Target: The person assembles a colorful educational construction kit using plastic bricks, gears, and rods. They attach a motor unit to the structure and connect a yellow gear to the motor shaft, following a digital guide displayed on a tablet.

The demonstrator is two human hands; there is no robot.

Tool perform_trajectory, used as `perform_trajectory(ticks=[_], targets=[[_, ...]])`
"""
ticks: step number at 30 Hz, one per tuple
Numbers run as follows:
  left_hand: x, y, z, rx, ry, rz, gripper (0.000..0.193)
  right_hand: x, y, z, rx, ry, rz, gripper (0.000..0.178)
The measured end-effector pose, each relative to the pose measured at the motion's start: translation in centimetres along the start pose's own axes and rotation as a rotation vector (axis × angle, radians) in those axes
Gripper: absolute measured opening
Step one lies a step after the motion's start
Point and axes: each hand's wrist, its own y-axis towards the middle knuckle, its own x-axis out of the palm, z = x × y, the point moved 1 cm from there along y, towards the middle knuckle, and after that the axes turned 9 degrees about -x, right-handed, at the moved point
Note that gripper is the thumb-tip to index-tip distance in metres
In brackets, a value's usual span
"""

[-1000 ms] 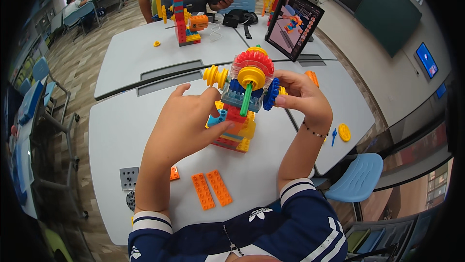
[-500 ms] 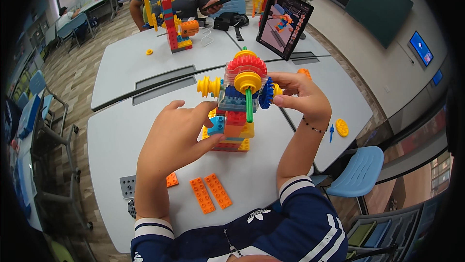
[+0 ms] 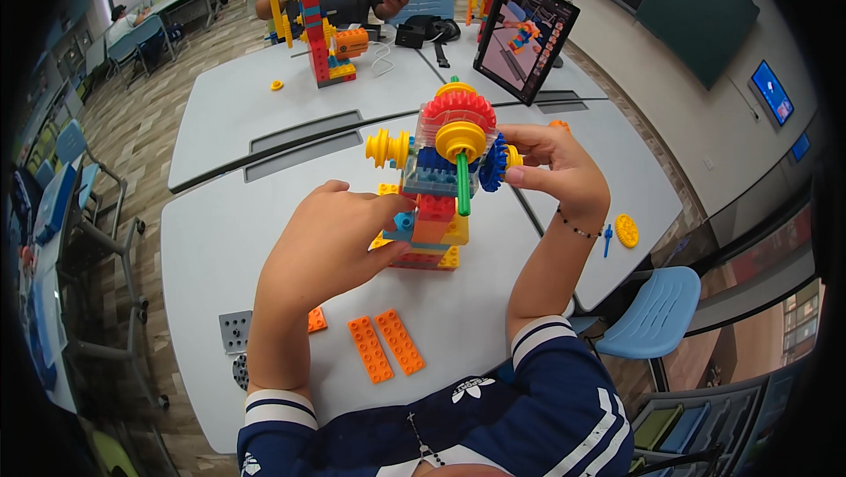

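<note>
The brick tower (image 3: 434,210) stands upright on the near table (image 3: 476,305); the right hand (image 3: 562,168) has thumb and forefinger closed on the yellow wheel (image 3: 515,156) beside the blue gear (image 3: 492,165), while the left hand's (image 3: 322,243) thumb and forefinger are parted around a light-blue brick (image 3: 404,222) low on its left, whether pressing I cannot tell. Nearer lie two orange plates (image 3: 370,350), with a gray plate (image 3: 235,332) left and a yellow disc (image 3: 627,230) well right. Beyond, I note another brick model (image 3: 315,32) far left and a tablet (image 3: 525,36) far right.
</note>
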Motion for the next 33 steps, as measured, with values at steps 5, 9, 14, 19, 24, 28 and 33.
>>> perform_trajectory(ticks=[5, 9, 14, 19, 24, 28, 33], targets=[[0.2, 0.1, -0.2, -0.007, 0.009, -0.007, 0.027, -0.1, 0.1, 0.1, 0.032, -0.021, 0.001, 0.050], [0.2, 0.1, -0.2, -0.007, 0.018, -0.008, 0.028, -0.2, 0.1, 0.1, 0.007, -0.037, -0.007, 0.049], [-0.1, 0.1, 0.1, -0.018, 0.017, -0.020, 0.028, -0.2, 0.1, 0.2, 0.019, -0.004, 0.009, 0.049], [-0.4, 0.2, 0.5, -0.095, 0.032, -0.107, 0.032, -0.1, 0.1, 0.1, 0.037, 0.000, 0.015, 0.050], [-1.0, 0.0, 0.9, -0.106, -0.023, -0.018, 0.026, -0.3, 0.1, -0.3, -0.022, -0.128, 0.030, 0.054], [-1.3, -0.2, 1.7, -0.012, -0.309, 0.339, 0.028, 0.6, 0.9, -0.4, -0.212, -0.116, 0.207, 0.061], [-0.5, 1.1, 2.0, 0.206, -0.408, 0.623, 0.056, 3.0, 2.9, 0.6, -0.288, 0.005, 0.194, 0.066]])
